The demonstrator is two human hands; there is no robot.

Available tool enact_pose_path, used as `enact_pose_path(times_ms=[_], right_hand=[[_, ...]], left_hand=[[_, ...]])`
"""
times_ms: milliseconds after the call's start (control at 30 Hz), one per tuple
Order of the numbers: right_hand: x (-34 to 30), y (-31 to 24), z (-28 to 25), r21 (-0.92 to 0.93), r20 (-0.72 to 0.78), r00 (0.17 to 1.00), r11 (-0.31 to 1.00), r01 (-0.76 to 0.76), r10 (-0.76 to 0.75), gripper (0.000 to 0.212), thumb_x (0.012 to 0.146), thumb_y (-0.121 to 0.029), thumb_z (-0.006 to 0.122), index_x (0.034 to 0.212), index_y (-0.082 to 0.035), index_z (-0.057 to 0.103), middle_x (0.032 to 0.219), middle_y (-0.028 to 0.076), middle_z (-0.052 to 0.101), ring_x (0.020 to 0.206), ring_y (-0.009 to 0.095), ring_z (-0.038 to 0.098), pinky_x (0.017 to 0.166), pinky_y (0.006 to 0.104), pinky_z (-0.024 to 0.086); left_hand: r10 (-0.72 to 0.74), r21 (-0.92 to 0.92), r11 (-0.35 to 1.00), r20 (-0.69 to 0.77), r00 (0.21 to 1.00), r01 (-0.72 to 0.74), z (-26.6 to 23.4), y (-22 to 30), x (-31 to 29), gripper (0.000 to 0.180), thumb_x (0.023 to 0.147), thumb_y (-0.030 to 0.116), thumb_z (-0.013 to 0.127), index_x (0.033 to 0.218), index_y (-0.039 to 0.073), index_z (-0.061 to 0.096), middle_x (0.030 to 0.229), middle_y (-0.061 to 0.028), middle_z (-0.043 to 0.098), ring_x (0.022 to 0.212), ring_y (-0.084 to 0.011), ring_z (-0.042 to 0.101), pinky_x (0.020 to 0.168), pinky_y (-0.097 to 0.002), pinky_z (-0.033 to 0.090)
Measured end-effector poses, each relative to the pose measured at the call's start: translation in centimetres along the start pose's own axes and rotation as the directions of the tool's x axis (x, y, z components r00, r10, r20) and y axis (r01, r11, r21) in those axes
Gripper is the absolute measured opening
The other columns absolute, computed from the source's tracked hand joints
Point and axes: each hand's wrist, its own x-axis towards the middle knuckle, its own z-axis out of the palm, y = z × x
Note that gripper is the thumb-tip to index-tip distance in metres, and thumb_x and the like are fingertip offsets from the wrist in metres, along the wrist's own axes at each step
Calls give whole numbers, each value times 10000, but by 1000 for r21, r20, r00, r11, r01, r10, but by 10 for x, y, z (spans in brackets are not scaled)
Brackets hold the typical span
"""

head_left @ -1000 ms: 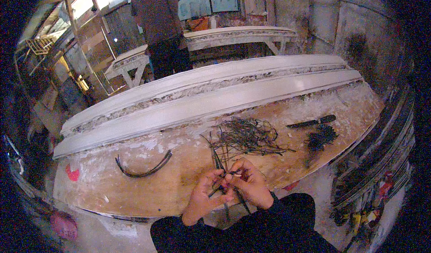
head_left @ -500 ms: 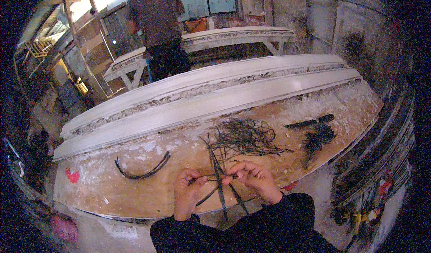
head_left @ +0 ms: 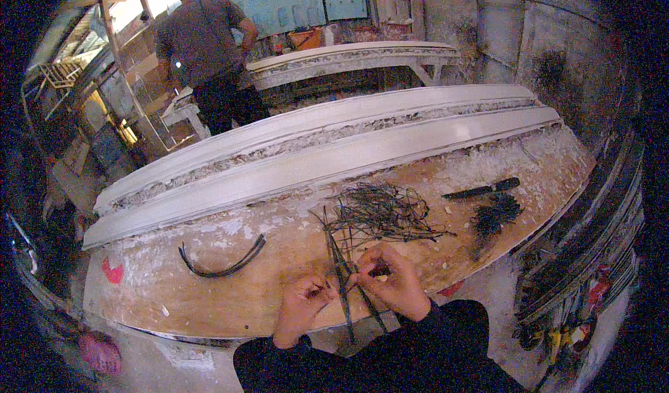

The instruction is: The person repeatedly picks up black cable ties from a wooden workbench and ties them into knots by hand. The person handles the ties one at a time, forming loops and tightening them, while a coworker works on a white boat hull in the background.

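Two long dark flexible strips (head_left: 341, 299) cross in front of me at the near edge of a wooden board. To their left is my left hand (head_left: 303, 306), fingers curled in a pinch; what it holds is too blurred to make out. My right hand (head_left: 397, 281) is closed at the right of the crossing, thumb and finger on the strips. Just beyond lies a loose tangle of thin dark strands (head_left: 387, 212). Off to the left rests a curved bundle of dark strips (head_left: 226, 267). A dark-handled knife (head_left: 481, 189) and a bunched dark clump (head_left: 495, 215) lie on the right.
The worn wooden board (head_left: 153, 285) carries long whitish raised beams (head_left: 313, 156) along its far side. Beyond stands a co-worker (head_left: 205, 51), turned away, beside another whitish bench (head_left: 348, 58). A pink container (head_left: 100, 351) is at lower left; stacked lengths (head_left: 592, 233) line the right.
My left hand has dropped slightly and turned, coming off the crossing. My right hand has tipped upward beside the strips. The co-worker has shifted left.
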Motion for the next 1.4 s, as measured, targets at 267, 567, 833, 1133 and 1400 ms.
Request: enact_pose_path(times_ms=[267,567,833,1133,1400], right_hand=[[11,-5,-14,-520,-124,973,848,105,-197,324,671,53,569,969,-74,587,734,60,479,709,179,498,640,270,411],[6,-21,-22,-365,23,972,903,224,-232,226,651,-38,643,871,-84,661,887,60,495,871,199,487,750,298,404],[-1,-21,-3,225,698,664,963,151,-267,230,774,-156,624,965,-29,617,1062,119,525,1032,244,482,853,338,391],[-3,-14,-9,215,624,781,969,-120,-42,119,714,-91,677,810,-32,639,775,44,604,779,151,553,688,270,421],[3,-5,-5,-55,94,989,992,117,-111,74,699,-28,629,698,-43,556,706,43,557,668,133,504,583,276,383]], left_hand=[[248,-87,969,312,917,-232,20,7,-7,173,722,93,662,701,40,500,659,-40,486,692,-142,497,641,-259,400],[-93,-86,994,-455,886,60,-1,-16,2,147,725,-39,570,715,61,463,670,-26,538,584,-91,503,518,-204,399],[43,-91,990,-531,846,-107,-16,-43,14,117,735,-88,521,742,28,514,786,-89,620,661,-143,588,561,-243,448],[105,280,960,-425,899,21,5,-14,2,68,736,-62,573,747,-1,601,767,-67,608,671,-116,566,620,-222,447],[54,36,998,-80,995,-51,15,-10,-3,16,762,18,605,754,4,608,745,-41,580,684,-102,534,606,-209,417]])
